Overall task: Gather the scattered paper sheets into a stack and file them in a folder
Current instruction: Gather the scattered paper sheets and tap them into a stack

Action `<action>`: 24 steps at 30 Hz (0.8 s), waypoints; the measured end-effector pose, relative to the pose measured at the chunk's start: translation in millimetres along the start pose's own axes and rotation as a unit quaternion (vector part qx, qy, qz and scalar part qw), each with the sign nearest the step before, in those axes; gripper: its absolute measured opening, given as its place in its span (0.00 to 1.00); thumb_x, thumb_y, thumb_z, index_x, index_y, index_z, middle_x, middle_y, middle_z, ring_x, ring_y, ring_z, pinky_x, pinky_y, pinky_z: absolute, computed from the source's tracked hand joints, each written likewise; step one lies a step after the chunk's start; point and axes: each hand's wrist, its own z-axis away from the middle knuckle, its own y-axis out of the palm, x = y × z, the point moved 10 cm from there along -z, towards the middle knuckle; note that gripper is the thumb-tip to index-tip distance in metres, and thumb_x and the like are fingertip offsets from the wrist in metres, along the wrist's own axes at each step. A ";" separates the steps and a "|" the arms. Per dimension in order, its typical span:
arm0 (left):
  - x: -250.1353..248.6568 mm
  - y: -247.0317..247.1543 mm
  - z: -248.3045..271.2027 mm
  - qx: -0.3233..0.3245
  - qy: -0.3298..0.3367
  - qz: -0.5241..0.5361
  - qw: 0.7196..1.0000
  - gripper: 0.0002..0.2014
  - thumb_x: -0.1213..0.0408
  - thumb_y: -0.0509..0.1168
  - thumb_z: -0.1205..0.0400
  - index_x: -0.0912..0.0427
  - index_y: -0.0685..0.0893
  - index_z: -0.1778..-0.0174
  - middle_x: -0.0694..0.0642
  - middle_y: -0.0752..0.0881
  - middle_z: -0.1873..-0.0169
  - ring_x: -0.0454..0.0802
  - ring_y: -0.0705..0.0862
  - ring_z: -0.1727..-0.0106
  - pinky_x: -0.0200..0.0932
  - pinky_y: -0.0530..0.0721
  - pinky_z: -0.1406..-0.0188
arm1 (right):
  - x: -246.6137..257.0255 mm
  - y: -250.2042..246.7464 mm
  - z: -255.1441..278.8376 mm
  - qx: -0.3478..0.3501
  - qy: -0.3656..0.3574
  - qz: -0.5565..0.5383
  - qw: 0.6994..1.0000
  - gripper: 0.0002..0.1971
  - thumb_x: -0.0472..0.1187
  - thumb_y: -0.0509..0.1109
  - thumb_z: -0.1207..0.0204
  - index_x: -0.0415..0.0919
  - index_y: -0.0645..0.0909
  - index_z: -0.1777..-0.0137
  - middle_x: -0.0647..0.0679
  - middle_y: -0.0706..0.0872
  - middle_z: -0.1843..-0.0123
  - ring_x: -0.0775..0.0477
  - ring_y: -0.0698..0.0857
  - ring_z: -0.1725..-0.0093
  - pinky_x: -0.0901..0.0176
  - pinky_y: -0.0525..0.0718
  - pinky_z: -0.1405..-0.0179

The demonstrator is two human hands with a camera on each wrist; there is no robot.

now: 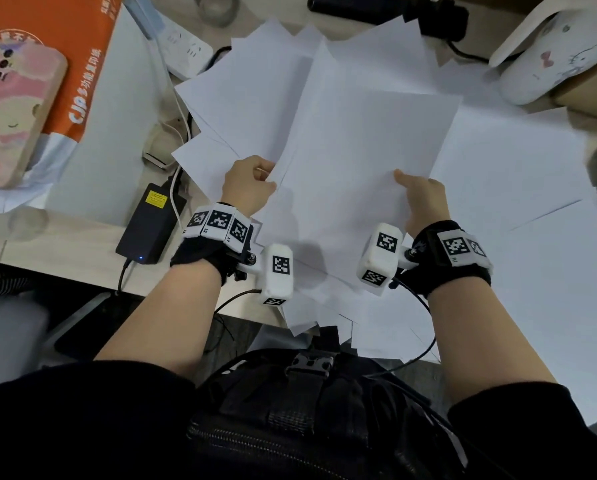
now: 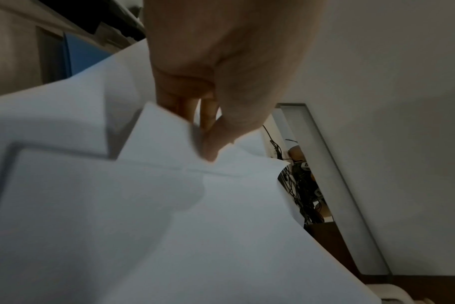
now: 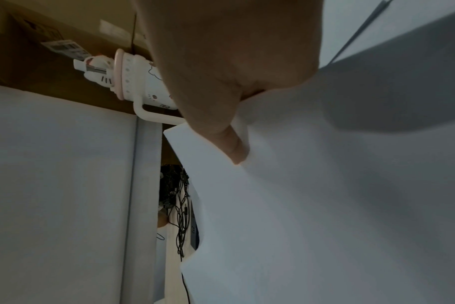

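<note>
A loose, fanned bundle of white paper sheets (image 1: 342,147) is held up over the desk between both hands. My left hand (image 1: 252,183) pinches its left edge, thumb on top and fingers under the sheets; the left wrist view shows that left hand (image 2: 208,127) with the thumb pressed on the sheets (image 2: 143,205). My right hand (image 1: 421,199) grips the right edge, thumb on top. From the right wrist view, the right hand (image 3: 234,144) has its thumb lying on the paper (image 3: 325,185). More sheets (image 1: 532,209) lie flat on the desk at the right. No folder is identifiable.
An orange paper ream (image 1: 65,64) with a pink case (image 1: 10,116) on it sits at the left. A black power brick (image 1: 151,226) and a white power strip (image 1: 186,46) lie beside the sheets. A white cartoon mug (image 1: 549,57) lies at the back right by a cardboard box.
</note>
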 end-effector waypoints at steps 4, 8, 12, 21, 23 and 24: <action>10.2 22.6 9.4 0.152 -0.066 0.004 0.986 0.15 0.79 0.66 0.23 0.59 0.80 0.43 0.54 0.82 0.60 0.54 0.82 0.53 0.51 0.83 0.43 | 14.9 7.6 -2.9 0.021 -0.062 0.059 0.996 0.23 0.30 0.72 0.26 0.35 0.71 0.31 0.47 0.81 0.44 0.56 0.80 0.56 0.72 0.75 0.68; 17.0 16.0 5.6 0.118 -0.085 0.004 0.989 0.17 0.74 0.68 0.23 0.64 0.80 0.38 0.58 0.85 0.50 0.56 0.84 0.48 0.53 0.83 0.39 | 23.0 7.1 -13.5 0.008 -0.084 0.148 0.985 0.19 0.28 0.75 0.30 0.32 0.80 0.39 0.42 0.85 0.49 0.43 0.84 0.50 0.58 0.81 0.51; 31.4 -28.3 -3.9 -0.127 -0.123 0.123 0.977 0.23 0.71 0.66 0.25 0.61 0.75 0.32 0.56 0.84 0.42 0.55 0.84 0.42 0.52 0.82 0.38 | 27.7 -5.3 -21.7 -0.062 -0.110 0.177 0.976 0.13 0.30 0.73 0.28 0.32 0.83 0.43 0.46 0.83 0.54 0.47 0.81 0.53 0.62 0.77 0.54; 31.4 -19.5 -16.6 -0.139 -0.143 0.287 0.937 0.22 0.74 0.68 0.26 0.61 0.76 0.35 0.59 0.85 0.49 0.48 0.83 0.60 0.42 0.85 0.52 | 28.3 -5.1 -25.5 -0.064 -0.139 0.214 0.965 0.11 0.30 0.69 0.26 0.28 0.83 0.44 0.45 0.82 0.55 0.46 0.80 0.55 0.61 0.76 0.57; 24.4 -18.7 -20.1 -0.132 -0.125 0.283 0.942 0.17 0.73 0.69 0.26 0.59 0.78 0.42 0.57 0.85 0.50 0.45 0.80 0.65 0.35 0.82 0.66 | 28.1 -5.4 -27.8 -0.059 -0.133 0.216 0.965 0.12 0.30 0.69 0.26 0.30 0.83 0.44 0.44 0.82 0.54 0.46 0.80 0.53 0.60 0.77 0.55; 19.8 -16.3 -20.5 -0.123 -0.117 0.282 0.944 0.13 0.73 0.69 0.25 0.58 0.79 0.47 0.55 0.86 0.54 0.44 0.80 0.68 0.33 0.80 0.69 | 28.4 -5.4 -28.2 -0.056 -0.133 0.216 0.966 0.12 0.30 0.69 0.26 0.30 0.83 0.43 0.45 0.82 0.53 0.45 0.80 0.53 0.61 0.78 0.56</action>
